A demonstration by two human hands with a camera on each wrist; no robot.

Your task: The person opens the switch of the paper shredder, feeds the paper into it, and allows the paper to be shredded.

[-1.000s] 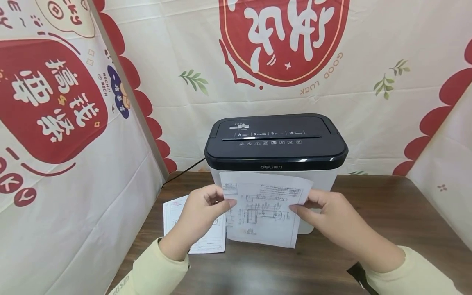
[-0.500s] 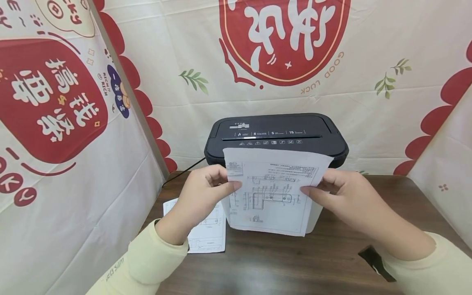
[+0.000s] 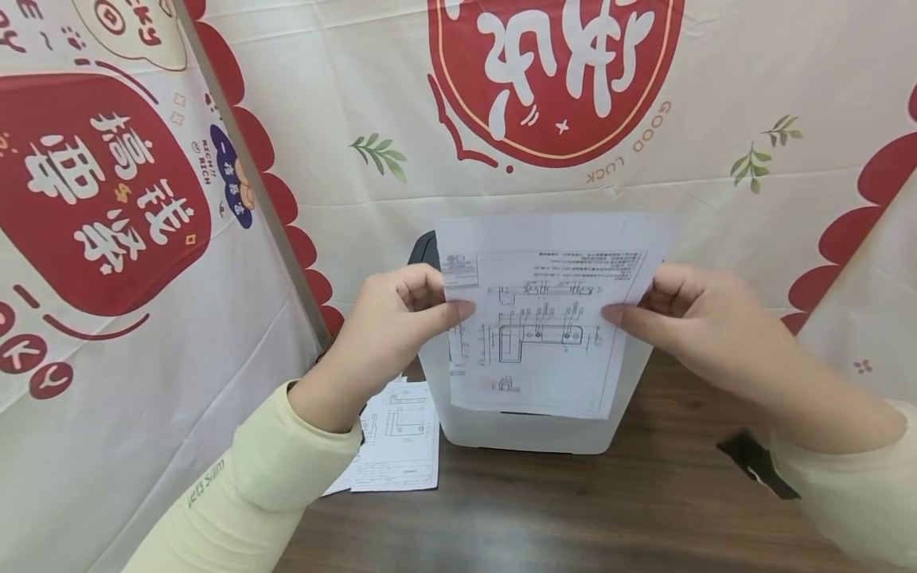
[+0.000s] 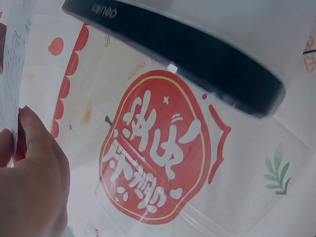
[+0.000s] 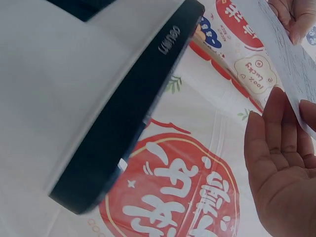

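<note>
A printed sheet of paper (image 3: 548, 374) with a line drawing of a bracket is held upright in the head view. My left hand (image 3: 390, 334) pinches its left edge between thumb and fingers. On the opposite edge my right hand (image 3: 709, 334) pinches it the same way. Behind the sheet stands a paper shredder (image 3: 530, 434) with a white bin, its black top mostly hidden by the paper. In the left wrist view the shredder's black lid (image 4: 187, 59) shows beside the sheet (image 4: 15, 64). The right wrist view also shows the lid (image 5: 133, 108), apart from the sheet (image 5: 291, 59).
More printed sheets (image 3: 401, 446) lie on the brown wooden table (image 3: 501, 509), left of the shredder and partly behind my left forearm. Cloth printed in red and white (image 3: 344, 72) hangs at the back and sides. A black strap (image 3: 758, 463) shows at my right sleeve.
Both hands have raised the sheet from in front of the shredder's bin up across its black top. The sheet has also shifted slightly right. The sheets on the table stay put.
</note>
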